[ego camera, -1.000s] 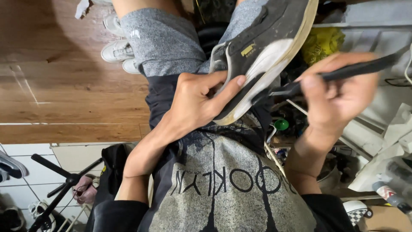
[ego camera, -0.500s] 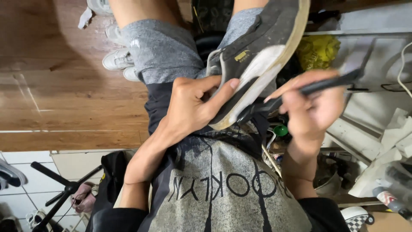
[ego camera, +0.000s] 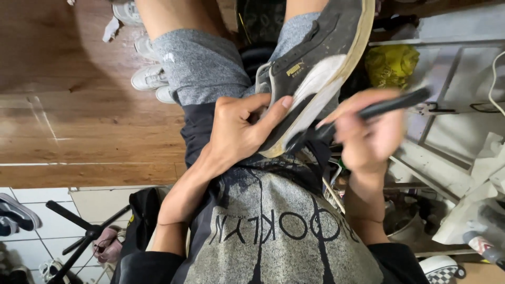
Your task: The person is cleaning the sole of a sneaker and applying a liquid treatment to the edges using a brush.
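My left hand (ego camera: 239,131) grips a dark grey sneaker (ego camera: 321,68) by its heel end, thumb laid across the side; the shoe has a white side stripe and a cream sole and rests over my lap. A black long-handled brush (ego camera: 368,113) is held in my right hand (ego camera: 368,134), which is motion-blurred, and the brush's dark head sits against the shoe's lower side near the heel. I sit in grey shorts (ego camera: 205,63) and a grey printed shirt (ego camera: 284,231).
White sneakers (ego camera: 150,79) lie on the wooden floor (ego camera: 68,94) to the left. A yellow bag (ego camera: 392,63) and white shelving (ego camera: 452,105) stand at the right. A black tripod (ego camera: 84,236) and more shoes (ego camera: 13,215) sit on tiles at bottom left.
My right hand with the brush has slid down and left along the shoe's side, now blurred. The view has tilted, showing more of my legs. My left hand keeps its hold.
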